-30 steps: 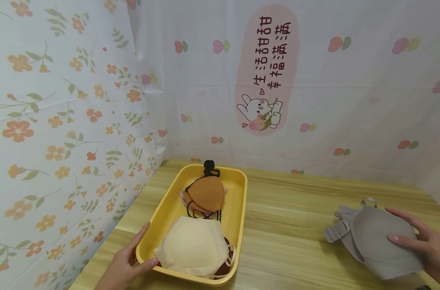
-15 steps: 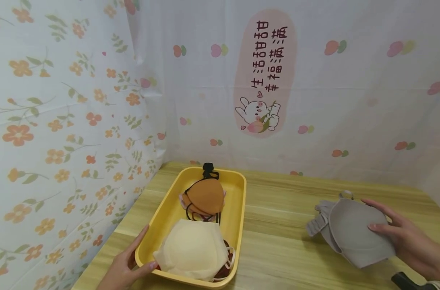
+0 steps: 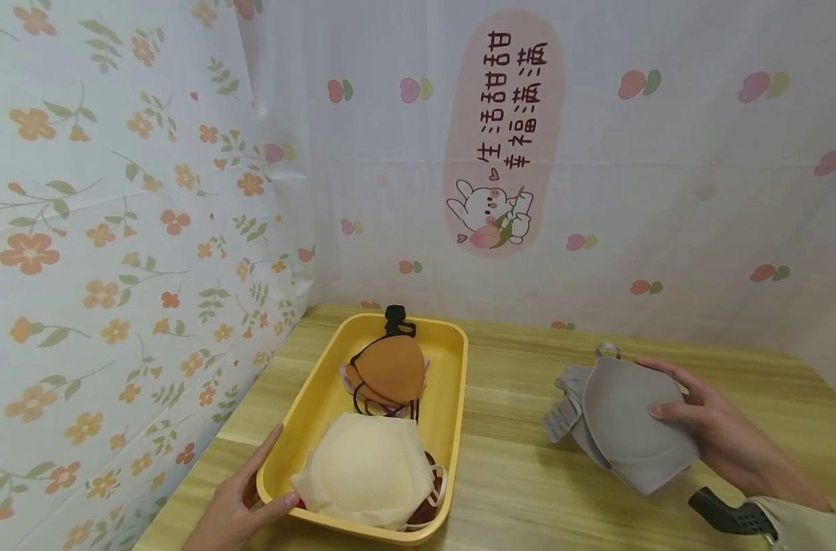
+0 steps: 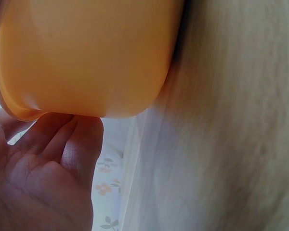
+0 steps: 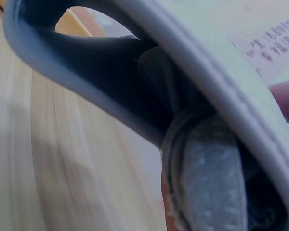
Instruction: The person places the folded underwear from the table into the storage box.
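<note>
In the head view my right hand (image 3: 717, 428) holds a folded grey bra (image 3: 634, 421) above the right part of the table, thumb on the outer cup. Its straps bunch at the left side. The right wrist view looks into the fold of the grey bra (image 5: 207, 168), with a band in it. My left hand (image 3: 235, 493) grips the near left corner of a yellow bin (image 3: 459, 398); in the left wrist view its fingers (image 4: 82, 144) press the outer wall below the rim. A cream folded bra (image 3: 369, 467) lies in the near half of the bin.
Behind the cream bra, an orange-brown cup-shaped garment with black straps (image 3: 393, 367) lies in the bin. A black clip-like piece (image 3: 395, 314) sits at the far rim. Patterned curtains (image 3: 390, 191) stand behind and left of the wooden table (image 3: 507, 467). A black mount (image 3: 727, 513) is by my right wrist.
My right hand has carried the grey bra leftward across the table, closer to the yellow bin. The left hand and the bin have stayed in place.
</note>
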Available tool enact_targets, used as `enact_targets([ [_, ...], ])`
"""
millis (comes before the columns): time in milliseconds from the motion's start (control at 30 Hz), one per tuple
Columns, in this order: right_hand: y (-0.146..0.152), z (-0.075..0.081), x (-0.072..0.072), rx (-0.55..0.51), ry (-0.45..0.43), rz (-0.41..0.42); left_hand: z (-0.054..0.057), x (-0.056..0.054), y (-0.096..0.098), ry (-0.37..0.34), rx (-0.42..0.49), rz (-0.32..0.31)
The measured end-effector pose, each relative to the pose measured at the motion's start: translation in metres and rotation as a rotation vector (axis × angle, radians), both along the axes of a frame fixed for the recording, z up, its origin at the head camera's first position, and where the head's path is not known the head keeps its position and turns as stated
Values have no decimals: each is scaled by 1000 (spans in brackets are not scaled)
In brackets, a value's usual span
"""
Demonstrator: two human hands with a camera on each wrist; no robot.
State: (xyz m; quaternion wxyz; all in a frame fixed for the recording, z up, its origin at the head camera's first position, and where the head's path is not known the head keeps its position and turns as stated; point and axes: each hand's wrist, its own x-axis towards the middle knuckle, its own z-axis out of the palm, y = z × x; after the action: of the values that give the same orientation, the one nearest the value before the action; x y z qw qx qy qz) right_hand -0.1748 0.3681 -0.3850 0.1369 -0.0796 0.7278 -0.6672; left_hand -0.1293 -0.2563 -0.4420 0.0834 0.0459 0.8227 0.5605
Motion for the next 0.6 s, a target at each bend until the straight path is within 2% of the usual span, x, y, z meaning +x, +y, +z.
enact_targets([
  [167,-19,5,-7,-29,18,-14,0,1,2,25,-12,7],
  [333,-33,8,-10,-17,25,-58,0,1,3,1,23,-16],
  [433,-42,10,-12,-15,24,-80,-1,1,3,-8,22,-7],
  [600,-61,14,-17,-19,28,-121,-1,2,2,28,-5,9],
])
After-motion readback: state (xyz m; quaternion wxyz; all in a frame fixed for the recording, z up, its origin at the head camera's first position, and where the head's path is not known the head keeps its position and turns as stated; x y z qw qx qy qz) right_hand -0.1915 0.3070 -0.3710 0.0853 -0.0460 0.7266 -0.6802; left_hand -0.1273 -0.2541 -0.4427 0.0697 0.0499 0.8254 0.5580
